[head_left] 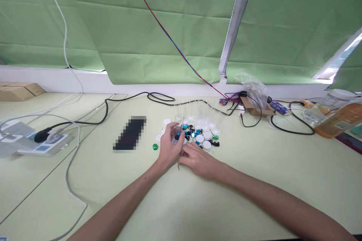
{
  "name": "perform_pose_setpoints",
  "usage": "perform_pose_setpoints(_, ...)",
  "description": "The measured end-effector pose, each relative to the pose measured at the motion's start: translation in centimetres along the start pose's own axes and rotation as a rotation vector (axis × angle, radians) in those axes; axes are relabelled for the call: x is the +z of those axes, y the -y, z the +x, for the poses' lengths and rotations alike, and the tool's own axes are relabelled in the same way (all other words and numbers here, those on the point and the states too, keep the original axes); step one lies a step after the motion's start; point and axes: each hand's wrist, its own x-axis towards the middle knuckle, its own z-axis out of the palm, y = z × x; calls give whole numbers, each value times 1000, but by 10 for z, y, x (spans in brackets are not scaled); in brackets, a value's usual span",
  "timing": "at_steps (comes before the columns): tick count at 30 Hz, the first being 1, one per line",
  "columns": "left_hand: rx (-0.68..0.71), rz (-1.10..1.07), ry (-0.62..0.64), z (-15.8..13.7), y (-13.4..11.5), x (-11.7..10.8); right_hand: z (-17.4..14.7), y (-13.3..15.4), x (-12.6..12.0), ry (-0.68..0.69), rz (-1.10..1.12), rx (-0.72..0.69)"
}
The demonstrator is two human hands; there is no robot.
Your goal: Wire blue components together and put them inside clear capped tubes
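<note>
My left hand is closed around a clear plastic tube, with a blue and black part between thumb and fingers. Pressed up against it, my right hand has its fingers pinched together. From under these fingers pokes the end of a thin metal rod; the rest of it is hidden. Just beyond the hands lie several white round caps, blue metal parts, black parts and a green part. A green knob-like piece sits left of my left hand.
Clear tubes stand behind the parts. A pixelated dark rectangle is to the left, and a power strip with cables farther left. At the back right are a small cardboard box, wires and an orange bottle.
</note>
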Motion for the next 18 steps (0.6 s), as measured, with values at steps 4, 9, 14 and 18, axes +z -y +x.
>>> perform_pose_setpoints(4, 17, 9, -12, 0, 0, 0, 0, 1, 1, -1, 7, 7)
perform_pose_setpoints(9, 43, 24, -18, -1, 0, 0, 1, 2, 0, 11, -11, 9)
perform_pose_setpoints(14, 45, 52, -23, -2, 0, 0, 1, 2, 1, 4, -31, 7)
perform_pose_setpoints(18, 61, 77, -30, -2, 0, 0, 0, 1, 4, -11, -33, 6)
